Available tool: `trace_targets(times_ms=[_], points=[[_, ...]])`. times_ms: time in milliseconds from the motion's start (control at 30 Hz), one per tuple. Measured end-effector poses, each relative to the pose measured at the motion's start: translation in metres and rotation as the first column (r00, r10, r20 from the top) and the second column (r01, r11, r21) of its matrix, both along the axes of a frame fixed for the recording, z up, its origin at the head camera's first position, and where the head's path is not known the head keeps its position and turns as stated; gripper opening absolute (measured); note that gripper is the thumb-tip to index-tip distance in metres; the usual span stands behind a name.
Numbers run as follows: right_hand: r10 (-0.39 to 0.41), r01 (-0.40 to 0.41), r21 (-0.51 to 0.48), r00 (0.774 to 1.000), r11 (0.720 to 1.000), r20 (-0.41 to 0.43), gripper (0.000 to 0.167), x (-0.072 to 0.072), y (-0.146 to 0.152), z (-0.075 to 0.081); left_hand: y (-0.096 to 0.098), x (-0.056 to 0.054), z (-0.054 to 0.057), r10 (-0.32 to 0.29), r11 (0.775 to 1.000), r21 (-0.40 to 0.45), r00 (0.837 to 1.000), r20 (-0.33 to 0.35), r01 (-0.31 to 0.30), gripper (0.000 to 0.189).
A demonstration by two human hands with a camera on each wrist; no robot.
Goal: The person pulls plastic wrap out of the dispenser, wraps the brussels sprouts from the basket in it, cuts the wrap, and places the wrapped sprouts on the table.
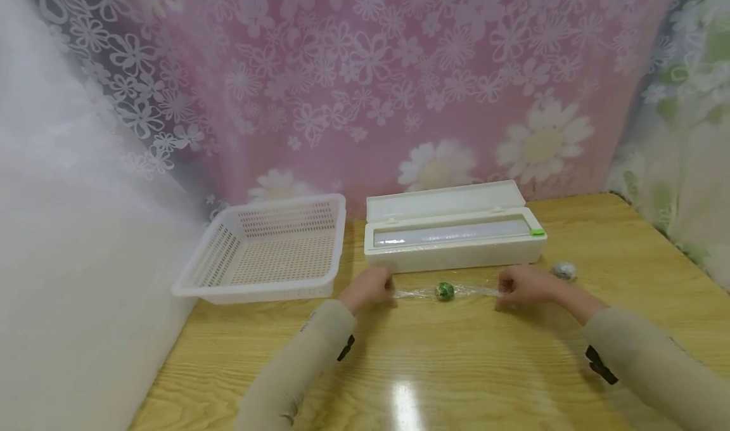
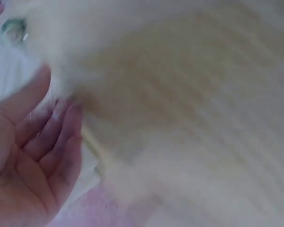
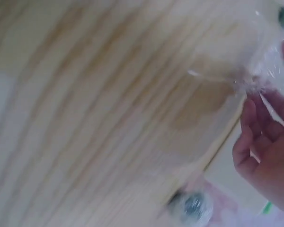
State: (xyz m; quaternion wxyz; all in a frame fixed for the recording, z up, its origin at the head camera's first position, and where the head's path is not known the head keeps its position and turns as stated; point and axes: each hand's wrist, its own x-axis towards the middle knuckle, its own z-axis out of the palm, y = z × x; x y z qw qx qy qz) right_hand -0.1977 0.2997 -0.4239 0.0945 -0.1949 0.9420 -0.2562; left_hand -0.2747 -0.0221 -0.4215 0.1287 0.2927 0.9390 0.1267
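Clear, crinkled plastic film stretches left to right over the wood-grain tabletop, around a round green ball at its middle. The left hand's grip pinches the film's left end, the right hand's its right. Beyond lies a long white cling-film dispenser, lid raised; left, a perforated rectangular basket; right, a glossy silvery ball.

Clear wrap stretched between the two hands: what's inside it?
A round green object shows inside the wrap, between the left hand and right hand; its underside, facing the table, is hidden.
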Motion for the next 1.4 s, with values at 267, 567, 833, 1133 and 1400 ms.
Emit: trace_targets(times_ms=[267, 567, 833, 1133, 1400], points=[[-0.312, 0.259, -0.201, 0.899, 0.945, -0.306, 0.018, 0.001, 0.025, 0.027, -0.001, -0.005, 0.03, -0.105, 0.993, 0.062, 0.993, 0.05, 0.102, 0.021], [-0.445, 0.412, -0.168, 0.837, 0.896, -0.319, 0.067, -0.018, 0.042, 0.032, 0.04, -0.005, 0.059, -0.212, 0.967, 0.141, 0.977, -0.006, 0.211, 0.021], [-0.458, 0.442, -0.12, 0.866, 0.889, -0.202, 0.083, -0.018, 0.051, 0.02, 0.07, -0.001, 0.06, -0.252, 0.942, 0.221, 0.967, -0.033, 0.253, 0.019], [-0.428, 0.418, -0.093, 0.874, 0.904, -0.229, 0.076, -0.016, 0.057, 0.017, 0.106, 0.0, 0.055, -0.232, 0.908, 0.35, 0.972, -0.032, 0.228, 0.015], [-0.446, 0.441, -0.074, 0.867, 0.895, -0.223, 0.077, -0.017, 0.059, 0.021, 0.146, 0.004, 0.055, -0.209, 0.897, 0.383, 0.975, -0.078, 0.223, 0.019]])
